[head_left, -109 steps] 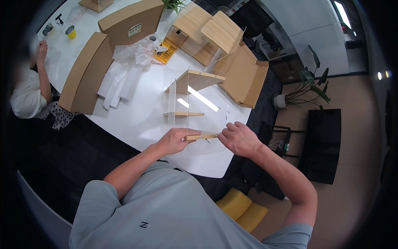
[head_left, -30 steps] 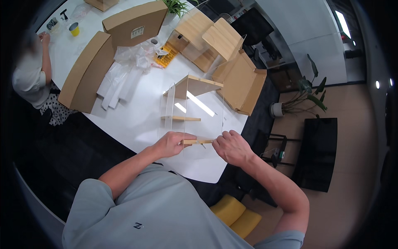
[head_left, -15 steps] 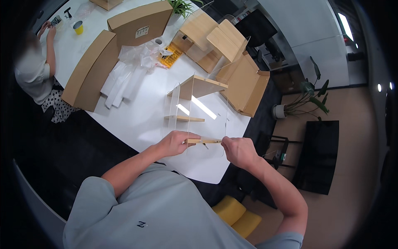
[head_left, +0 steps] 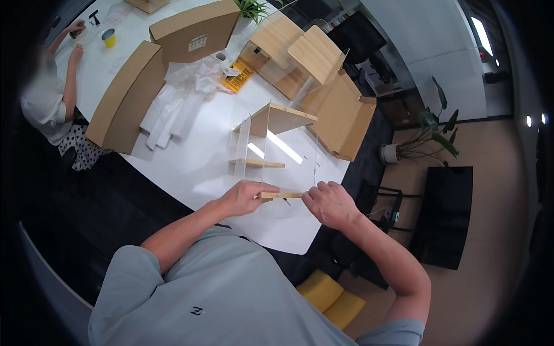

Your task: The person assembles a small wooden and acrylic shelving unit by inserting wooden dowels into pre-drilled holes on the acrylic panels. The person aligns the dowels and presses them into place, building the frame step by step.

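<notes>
The thin light wooden slat (head_left: 281, 195) is held level between both hands, just above the near part of the white counter (head_left: 190, 167), much as it was half a second ago; only the right hand has been drawn slightly inward along it, and the person seated at the far left corner has lowered the raised arm toward the counter. The slat lies at the foot of a clear acrylic shelf unit with wooden boards (head_left: 268, 144), whose lower wooden shelf (head_left: 258, 164) is seen just beyond it. The counter's near edge runs close under the hands, with dark floor below; bare white surface lies to the left of the shelf unit, while an open cardboard box (head_left: 340, 121) stands close on the right. The left hand (head_left: 245, 198) is closed around the slat's left end, fingers curled over it. The right hand (head_left: 326, 203) is loosely curled, its fingertips pinched on the slat's right end.
</notes>
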### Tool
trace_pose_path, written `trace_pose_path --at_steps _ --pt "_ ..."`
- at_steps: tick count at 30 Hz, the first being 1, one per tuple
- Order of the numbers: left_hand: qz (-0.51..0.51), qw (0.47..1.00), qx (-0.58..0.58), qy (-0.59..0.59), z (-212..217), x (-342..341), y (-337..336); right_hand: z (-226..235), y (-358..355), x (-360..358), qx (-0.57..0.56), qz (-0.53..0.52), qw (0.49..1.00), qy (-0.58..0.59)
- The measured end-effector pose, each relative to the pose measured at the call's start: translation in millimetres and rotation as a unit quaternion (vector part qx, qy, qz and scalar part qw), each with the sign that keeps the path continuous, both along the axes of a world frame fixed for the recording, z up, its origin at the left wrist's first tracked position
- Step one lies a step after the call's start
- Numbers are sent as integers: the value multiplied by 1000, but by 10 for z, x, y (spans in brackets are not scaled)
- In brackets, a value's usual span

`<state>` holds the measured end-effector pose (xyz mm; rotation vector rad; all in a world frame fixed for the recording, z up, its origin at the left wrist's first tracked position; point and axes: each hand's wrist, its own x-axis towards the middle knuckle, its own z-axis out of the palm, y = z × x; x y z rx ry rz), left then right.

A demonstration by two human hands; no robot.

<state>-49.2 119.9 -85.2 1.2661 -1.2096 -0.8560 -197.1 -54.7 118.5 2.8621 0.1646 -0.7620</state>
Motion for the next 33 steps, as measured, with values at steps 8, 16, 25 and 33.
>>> trace_pose_path --at_steps 8,16,25,33 --pt "-9 999 30 15 83 -36 49 -151 84 -25 165 -457 874 28" --pt "-2 1000 6 -8 69 11 -12 59 61 -14 63 -279 958 -16" --pt "22 999 -49 -10 46 4 4 -30 31 -79 71 -165 983 -26" --pt "22 999 -46 3 -9 -28 -10 -18 -15 4 -9 36 999 -10"
